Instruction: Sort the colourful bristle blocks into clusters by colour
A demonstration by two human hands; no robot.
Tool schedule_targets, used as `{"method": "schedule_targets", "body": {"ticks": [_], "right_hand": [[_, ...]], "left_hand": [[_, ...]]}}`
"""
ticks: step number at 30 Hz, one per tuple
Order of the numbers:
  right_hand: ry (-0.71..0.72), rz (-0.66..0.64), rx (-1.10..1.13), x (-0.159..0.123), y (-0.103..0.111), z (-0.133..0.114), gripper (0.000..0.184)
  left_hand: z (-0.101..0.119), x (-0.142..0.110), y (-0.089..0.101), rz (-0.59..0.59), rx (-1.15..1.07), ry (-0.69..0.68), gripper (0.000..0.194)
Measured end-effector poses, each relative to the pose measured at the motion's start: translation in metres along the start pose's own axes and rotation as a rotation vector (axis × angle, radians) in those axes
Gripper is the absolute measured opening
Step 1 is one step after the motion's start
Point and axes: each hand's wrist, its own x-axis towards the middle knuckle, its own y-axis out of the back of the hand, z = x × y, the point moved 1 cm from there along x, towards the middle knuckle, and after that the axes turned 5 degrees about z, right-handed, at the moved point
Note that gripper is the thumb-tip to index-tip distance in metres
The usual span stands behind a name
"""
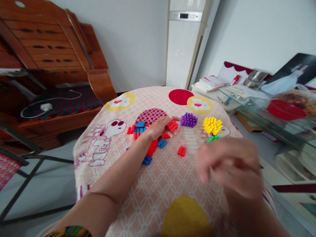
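On a patterned tablecloth (153, 187), the partly open left hand (160, 127) cradles several red pieces (172, 125) just beside the purple cluster (189, 120), while the blurred right hand (229, 164), fingers curled, contents impossible to tell, is near the yellow cluster (212, 125), a red pair (182, 151) lying between the hands.

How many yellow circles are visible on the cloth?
3: the far-left circle, the far-right circle beyond the yellow pieces, the near circle, cropped. Others may be hidden.
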Motion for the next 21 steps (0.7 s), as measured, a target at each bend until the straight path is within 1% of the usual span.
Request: {"method": "schedule_targets", "body": {"ticks": [1,3,5,6,8,10,12,14,16,17,19,20,21], "right_hand": [[-0.009,0.061,-0.038,0.017,0.001,0.009,0.033],[-0.04,0.191,-0.134,0.044,0.0,0.037,0.033],[-0.125,0.199,-0.212,0.058,-0.005,0.071,0.036],[-0.17,0.17,-0.228,0.061,-0.009,0.086,0.039],[-0.208,0.141,-0.236,0.061,-0.015,0.106,0.039],[-0.228,0.147,-0.222,0.058,-0.02,0.115,0.037],[-0.244,0.169,-0.2,0.056,-0.02,0.118,0.035],[-0.254,0.197,-0.191,0.057,-0.015,0.12,0.035],[-0.237,0.244,-0.258,0.059,-0.004,0.123,0.032],[-0.209,0.273,-0.343,0.06,0.002,0.124,0.029],[-0.134,0.325,-0.602,0.061,0.014,0.128,0.023],[-0.101,0.342,-0.751,0.062,0.018,0.129,0.02],[-0.082,0.348,-0.89,0.062,0.021,0.131,0.019]], "left_hand": [[0.0,-0.001,-0.001,-0.001,0.016,-0.003,0.053],[-0.001,-0.002,-0.002,-0.011,0.063,-0.004,0.049],[-0.002,-0.002,-0.004,-0.026,0.115,-0.008,0.045],[-0.003,-0.002,-0.005,-0.033,0.139,-0.012,0.043],[-0.004,-0.001,-0.009,-0.045,0.194,-0.029,0.04],[-0.005,0.0,-0.011,-0.047,0.264,-0.064,0.038],[-0.005,0.001,-0.011,-0.04,0.339,-0.112,0.037],[-0.004,0.002,-0.006,-0.02,0.421,-0.148,0.036],[0.0,0.003,0.005,0.055,0.53,-0.166,0.036],[0.002,0.004,0.012,0.111,0.598,-0.174,0.035],[0.007,0.004,0.028,0.227,0.742,-0.2,0.033],[0.009,0.004,0.035,0.263,0.805,-0.214,0.032],[0.01,0.004,0.04,0.274,0.856,-0.225,0.031]]}}
